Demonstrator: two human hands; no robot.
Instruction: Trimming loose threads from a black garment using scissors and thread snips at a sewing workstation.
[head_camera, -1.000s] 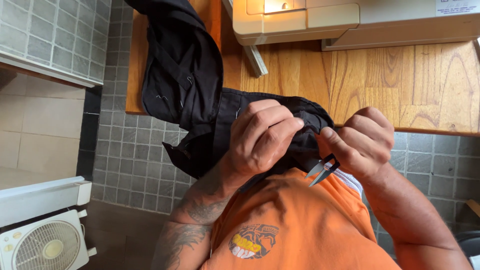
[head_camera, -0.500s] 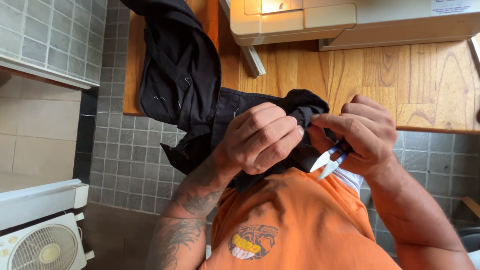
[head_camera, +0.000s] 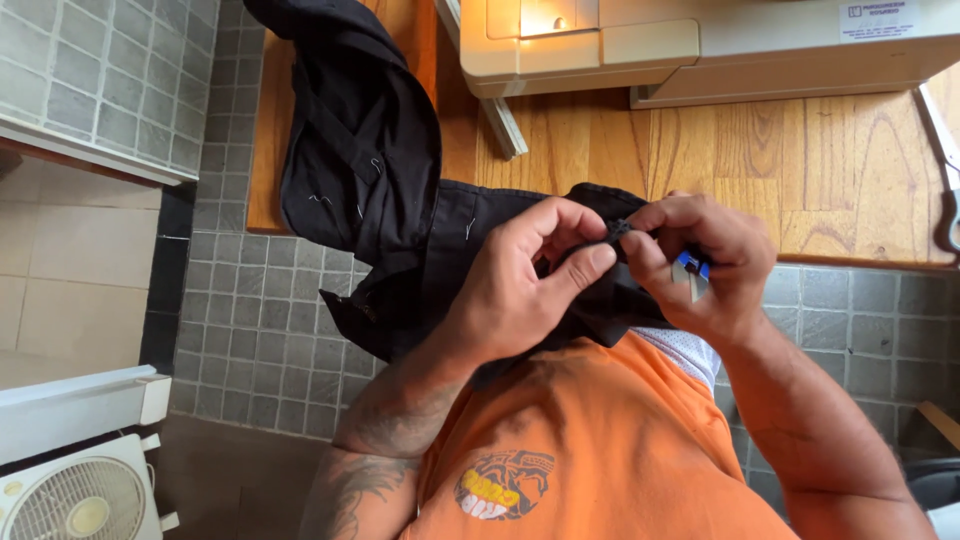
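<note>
A black garment (head_camera: 365, 170) hangs from the wooden table (head_camera: 830, 180) down over its front edge to my lap. My left hand (head_camera: 520, 285) pinches a fold of this black cloth between thumb and forefinger. Close against it, my right hand (head_camera: 705, 265) pinches the same fold with its fingertips and also holds a small blue-handled thread snipper (head_camera: 692, 272) tucked in the palm, its metal tips pointing down. Short white threads show on the cloth.
A cream sewing machine (head_camera: 700, 45) stands at the back of the table. Large scissors (head_camera: 945, 170) lie at the right edge. A white fan (head_camera: 75, 495) stands on the floor at lower left, by a grey tiled wall (head_camera: 110, 80).
Both hands have risen and closed together on the cloth. The snipper, earlier pointed out from my right hand, now sits tucked in the palm.
</note>
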